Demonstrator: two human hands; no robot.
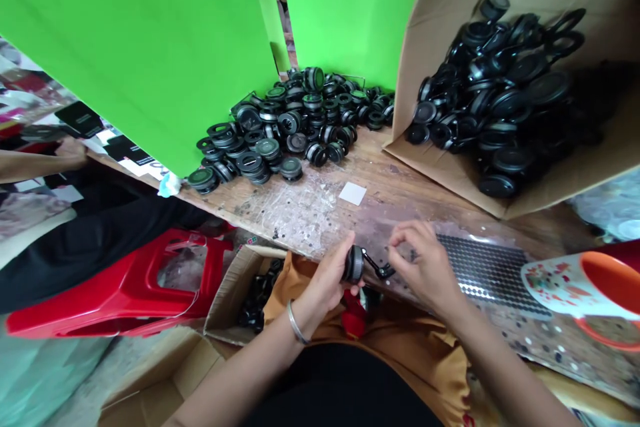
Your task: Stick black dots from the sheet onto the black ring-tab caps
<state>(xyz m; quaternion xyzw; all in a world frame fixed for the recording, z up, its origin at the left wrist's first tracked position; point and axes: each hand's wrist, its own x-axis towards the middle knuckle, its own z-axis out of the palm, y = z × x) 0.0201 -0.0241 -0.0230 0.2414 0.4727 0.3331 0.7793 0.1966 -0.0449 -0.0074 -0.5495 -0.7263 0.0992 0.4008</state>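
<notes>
My left hand (330,275) is closed around a black round suction-type mount (354,264) with a ribbed rim. A short jointed arm (379,265) sticks out from the mount to the right. Just past the end of that arm, my right hand (423,259) has thumb and forefinger pinched together; whatever is between them is too small to make out. Under and beside the right hand lies a sheet of small black dots (487,273). A white square card (353,193) rests on the table beyond both hands.
Similar black mounts (295,120) are heaped against green panels (150,47). More fill a cardboard box (450,177) on the right. An orange-and-white mug (560,285) stands near the right edge. A red stool (135,280) and an open carton (225,287) are at left, near another person's arm (40,163).
</notes>
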